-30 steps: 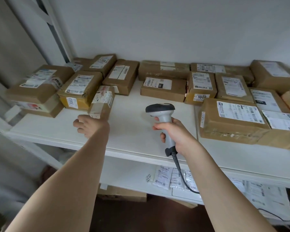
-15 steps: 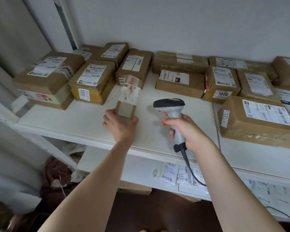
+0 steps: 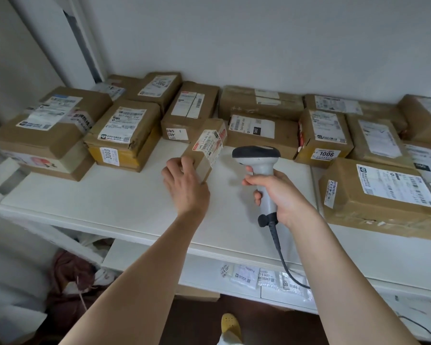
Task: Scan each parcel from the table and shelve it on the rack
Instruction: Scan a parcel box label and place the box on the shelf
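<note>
my left hand [image 3: 184, 185] held the near end of a small parcel [image 3: 205, 145], fingers curled on it, as it lay on the white shelf [image 3: 125, 202] among other boxes [image 3: 125, 135]. my right hand [image 3: 281, 195] gripped the scanner [image 3: 259, 168] just beside it, its cable [image 3: 281, 255] hanging down.

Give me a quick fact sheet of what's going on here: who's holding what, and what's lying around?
Place: white shelf of a rack, against a pale wall
Left hand: grips the near end of a small narrow parcel, which is tilted up off the shelf
Right hand: holds a grey barcode scanner by its handle, head towards the parcel
Scanner cable: hangs down past the shelf edge
Other parcels: brown boxes in rows along the back, among them box 3003 and box 1006
Shelf below: loose labels
</note>
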### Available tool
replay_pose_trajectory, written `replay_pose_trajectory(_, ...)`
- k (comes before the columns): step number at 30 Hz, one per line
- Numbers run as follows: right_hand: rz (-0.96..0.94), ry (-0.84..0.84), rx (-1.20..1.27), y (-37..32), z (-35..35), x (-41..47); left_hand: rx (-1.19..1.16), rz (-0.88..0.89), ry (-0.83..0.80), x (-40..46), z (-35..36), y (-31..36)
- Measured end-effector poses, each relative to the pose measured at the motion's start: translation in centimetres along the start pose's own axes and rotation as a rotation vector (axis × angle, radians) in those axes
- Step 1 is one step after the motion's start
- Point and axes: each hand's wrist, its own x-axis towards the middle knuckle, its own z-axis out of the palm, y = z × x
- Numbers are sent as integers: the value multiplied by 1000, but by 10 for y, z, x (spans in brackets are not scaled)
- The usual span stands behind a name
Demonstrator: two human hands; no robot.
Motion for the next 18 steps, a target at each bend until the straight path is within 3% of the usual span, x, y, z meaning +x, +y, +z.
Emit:
replay_pose_trajectory(5, 32, -16, 9, -3, -2, 11, 114, -7, -51, 8, 5, 6)
replay_pose_trajectory(10, 51, -35, 15, -3, -2, 16, 4, -7, -178, 13, 0, -3)
replay_pose_trajectory(18, 59, -57, -3, -3, 0, 22, 105, 19, -195, 9, -6, 4)
